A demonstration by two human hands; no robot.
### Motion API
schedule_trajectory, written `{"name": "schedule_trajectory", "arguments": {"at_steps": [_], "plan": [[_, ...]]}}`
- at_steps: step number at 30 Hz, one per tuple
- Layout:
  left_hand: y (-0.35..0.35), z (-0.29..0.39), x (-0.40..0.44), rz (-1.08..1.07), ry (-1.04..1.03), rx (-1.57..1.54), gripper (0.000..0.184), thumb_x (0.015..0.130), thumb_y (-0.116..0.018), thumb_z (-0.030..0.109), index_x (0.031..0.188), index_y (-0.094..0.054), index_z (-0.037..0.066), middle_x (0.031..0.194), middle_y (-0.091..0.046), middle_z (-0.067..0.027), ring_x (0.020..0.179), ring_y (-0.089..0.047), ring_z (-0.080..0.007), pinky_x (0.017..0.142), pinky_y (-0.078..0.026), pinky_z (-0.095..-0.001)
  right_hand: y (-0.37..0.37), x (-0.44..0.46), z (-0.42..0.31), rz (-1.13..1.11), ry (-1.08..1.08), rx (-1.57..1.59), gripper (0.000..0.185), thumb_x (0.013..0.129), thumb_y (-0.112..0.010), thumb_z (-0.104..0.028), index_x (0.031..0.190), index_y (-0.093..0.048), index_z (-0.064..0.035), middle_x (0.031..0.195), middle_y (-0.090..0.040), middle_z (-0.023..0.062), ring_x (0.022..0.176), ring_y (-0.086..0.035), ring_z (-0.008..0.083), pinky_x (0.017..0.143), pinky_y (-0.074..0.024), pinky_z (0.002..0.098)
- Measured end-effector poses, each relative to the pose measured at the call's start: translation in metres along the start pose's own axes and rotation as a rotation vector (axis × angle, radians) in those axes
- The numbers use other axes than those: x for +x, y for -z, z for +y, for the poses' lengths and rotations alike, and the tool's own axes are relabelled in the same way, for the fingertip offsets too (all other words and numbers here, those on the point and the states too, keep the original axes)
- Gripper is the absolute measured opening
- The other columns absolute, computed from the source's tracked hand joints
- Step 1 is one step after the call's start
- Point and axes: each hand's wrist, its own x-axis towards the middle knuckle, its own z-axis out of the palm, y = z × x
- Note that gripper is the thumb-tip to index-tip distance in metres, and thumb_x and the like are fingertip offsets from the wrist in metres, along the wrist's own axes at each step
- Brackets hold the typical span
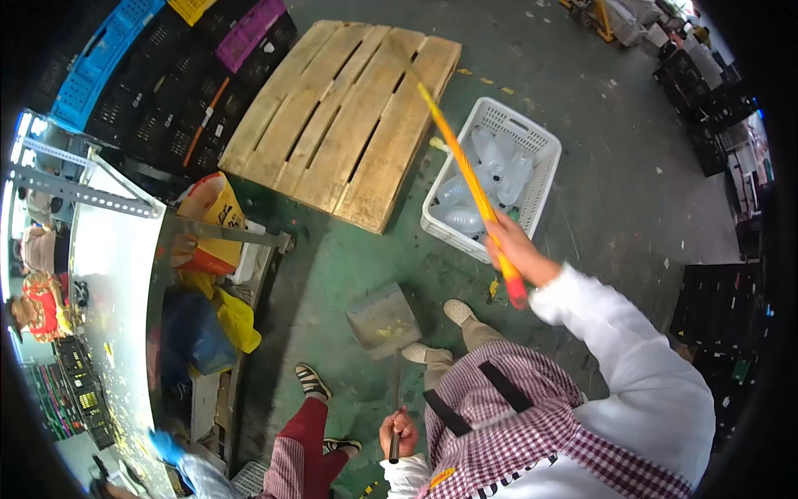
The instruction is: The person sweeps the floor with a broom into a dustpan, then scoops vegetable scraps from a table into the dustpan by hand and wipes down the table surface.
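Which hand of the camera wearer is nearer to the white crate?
Right. In view, the right hand overlaps the white crate; the left hand, gripping the dustpan handle, is lower, away from it.

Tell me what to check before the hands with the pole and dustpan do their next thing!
1. Right hand gripping the yellow pole: ok.
2. Left hand gripping the dustpan handle: ok.
3. Dustpan emptied: not ok, yellow bits are in it.
4. Co-worker's striped sandal apart from the dustpan: ok.
5. Pole's far end off the wooden pallet: cannot tell, it looks blurry.
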Motion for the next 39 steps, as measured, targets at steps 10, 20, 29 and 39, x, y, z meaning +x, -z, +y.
{"name": "schedule_trajectory", "arguments": {"at_steps": [10, 20, 29, 39], "plan": [[0.010, -0.019, -0.006, 0.144, -0.089, -0.027, 0.035, 0.084, -0.042, 0.008, 0.113, -0.044, -0.013, 0.059, -0.037, 0.0002, 0.046, -0.035, -0.0080, 0.038, -0.025, -0.0206, -0.037, 0.247, 0.120, 0.036, -0.021, 0.467, 0.029, 0.092, -0.040, -0.031, 0.071, -0.039, -0.0112, 0.051, -0.039, 0.0032, 0.041, -0.041, 0.0156, 0.039, -0.0342, 0.0296], [0.040, 0.008, 0.003, 0.346, -0.199, 0.179, 0.021, 0.084, -0.044, 0.009, 0.096, -0.050, -0.007, 0.056, -0.035, 0.0018, 0.043, -0.034, -0.0069, 0.037, -0.024, -0.0212, -0.036, -0.074, 0.134, -0.115, -0.681, 0.578, 0.011, 0.091, -0.047, -0.029, 0.087, -0.040, -0.0203, 0.059, -0.035, -0.0064, 0.041, -0.034, 0.0030, 0.036, -0.0288, 0.0201], [0.083, 0.051, -0.013, 0.185, 0.022, 0.219, 0.008, 0.084, -0.042, 0.006, 0.081, -0.045, -0.002, 0.056, -0.034, 0.0013, 0.044, -0.031, -0.0091, 0.039, -0.023, -0.0231, 0.006, -0.220, 0.115, -0.089, -0.533, -0.077, 0.038, 0.092, -0.043, -0.016, 0.129, -0.035, -0.0177, 0.060, -0.040, -0.0016, 0.043, -0.038, 0.0059, 0.037, -0.0341, 0.0215], [0.133, 0.041, -0.064, 0.375, -0.047, 0.403, 0.013, 0.087, -0.042, 0.007, 0.074, -0.039, 0.008, 0.055, -0.035, 0.0006, 0.042, -0.031, -0.0092, 0.036, -0.022, -0.0231, -0.191, 0.010, 0.203, -0.054, -0.189, 0.027, 0.006, 0.076, -0.053, -0.007, 0.071, -0.050, -0.0051, 0.063, -0.051, 0.0067, 0.054, -0.051, 0.0208, 0.048, -0.0411, 0.0370]]}}
